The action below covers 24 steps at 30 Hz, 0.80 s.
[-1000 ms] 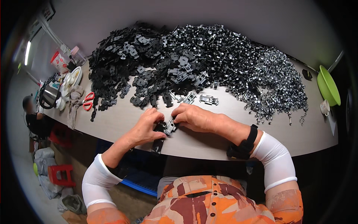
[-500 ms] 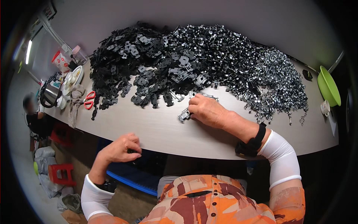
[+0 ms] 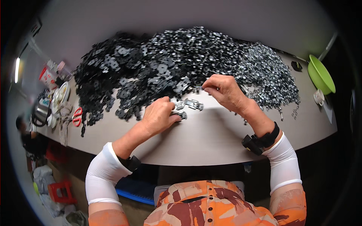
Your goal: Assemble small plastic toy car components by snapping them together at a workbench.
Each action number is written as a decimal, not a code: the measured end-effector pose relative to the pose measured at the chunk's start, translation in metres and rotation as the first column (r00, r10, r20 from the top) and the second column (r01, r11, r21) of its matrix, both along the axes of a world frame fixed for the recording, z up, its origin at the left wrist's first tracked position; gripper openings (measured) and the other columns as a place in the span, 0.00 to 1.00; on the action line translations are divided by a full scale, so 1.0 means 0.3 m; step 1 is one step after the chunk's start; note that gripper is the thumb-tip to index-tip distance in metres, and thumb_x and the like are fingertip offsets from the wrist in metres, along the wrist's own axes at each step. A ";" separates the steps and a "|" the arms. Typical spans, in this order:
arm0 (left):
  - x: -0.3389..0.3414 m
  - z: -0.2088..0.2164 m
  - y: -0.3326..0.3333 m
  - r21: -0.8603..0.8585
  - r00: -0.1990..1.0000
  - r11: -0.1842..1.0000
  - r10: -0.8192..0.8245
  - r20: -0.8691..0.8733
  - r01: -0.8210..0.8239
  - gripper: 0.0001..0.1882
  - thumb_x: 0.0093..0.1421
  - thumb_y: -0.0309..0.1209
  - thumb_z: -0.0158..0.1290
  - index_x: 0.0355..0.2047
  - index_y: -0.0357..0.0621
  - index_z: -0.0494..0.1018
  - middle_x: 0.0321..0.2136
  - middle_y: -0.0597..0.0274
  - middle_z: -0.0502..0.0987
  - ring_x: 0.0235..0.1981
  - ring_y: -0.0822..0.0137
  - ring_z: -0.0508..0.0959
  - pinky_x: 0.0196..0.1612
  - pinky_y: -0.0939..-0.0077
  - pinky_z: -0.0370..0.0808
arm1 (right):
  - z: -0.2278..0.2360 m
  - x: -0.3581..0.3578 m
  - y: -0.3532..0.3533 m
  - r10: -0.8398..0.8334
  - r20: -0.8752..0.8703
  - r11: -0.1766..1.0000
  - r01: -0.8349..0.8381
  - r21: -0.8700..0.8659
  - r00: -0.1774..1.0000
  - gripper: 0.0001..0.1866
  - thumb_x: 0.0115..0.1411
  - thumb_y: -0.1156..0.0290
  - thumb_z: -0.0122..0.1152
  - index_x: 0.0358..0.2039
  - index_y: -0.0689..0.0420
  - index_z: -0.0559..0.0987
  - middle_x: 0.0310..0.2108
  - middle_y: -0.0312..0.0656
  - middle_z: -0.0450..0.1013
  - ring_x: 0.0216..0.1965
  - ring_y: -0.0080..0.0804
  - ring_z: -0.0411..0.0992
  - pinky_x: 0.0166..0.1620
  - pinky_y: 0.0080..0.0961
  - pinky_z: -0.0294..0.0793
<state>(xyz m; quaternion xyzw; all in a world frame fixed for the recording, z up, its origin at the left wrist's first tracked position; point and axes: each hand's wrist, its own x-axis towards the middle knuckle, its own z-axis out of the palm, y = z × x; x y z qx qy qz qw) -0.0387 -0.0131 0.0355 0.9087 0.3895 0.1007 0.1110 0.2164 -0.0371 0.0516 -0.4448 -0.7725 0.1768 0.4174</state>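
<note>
My left hand (image 3: pixel 159 116) rests low over the table, its thumb and fingers closed on a small dark flat part (image 3: pixel 182 115). Just beyond the fingertips lies a silver-and-black clip-like assembly (image 3: pixel 194 104) on the tabletop. My right hand (image 3: pixel 226 92) is raised at the front edge of the heap of metal pins (image 3: pixel 203 52), thumb and fingers pinched together. Whatever is in that pinch is too small to make out. Behind my left hand spreads a heap of flat black parts (image 3: pixel 102 67). Small silver fittings (image 3: pixel 260 67) form the right end of the piles.
Red-handled scissors (image 3: pixel 77 116), a cloth (image 3: pixel 65 118) and a metal kettle (image 3: pixel 40 114) are at the left. A green bowl (image 3: pixel 320 75) and a white cup (image 3: pixel 318 97) stand at the right. Red stools (image 3: pixel 62 192) are on the floor; another person (image 3: pixel 28 135) sits far left.
My left hand has come up from below the table edge onto the table and grips a part. My right hand has let go of the assembly and moved up and right to the pins.
</note>
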 end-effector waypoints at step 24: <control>0.216 -0.103 0.096 -0.792 0.666 0.498 0.461 0.587 0.354 0.09 0.57 0.21 0.55 0.39 0.32 0.72 0.25 0.62 0.76 0.18 0.76 0.74 0.17 0.86 0.70 | -0.106 0.126 -0.031 -0.212 0.638 0.972 0.224 0.063 0.740 0.07 0.46 0.71 0.66 0.20 0.57 0.75 0.26 0.39 0.70 0.32 0.39 0.72 0.34 0.36 0.73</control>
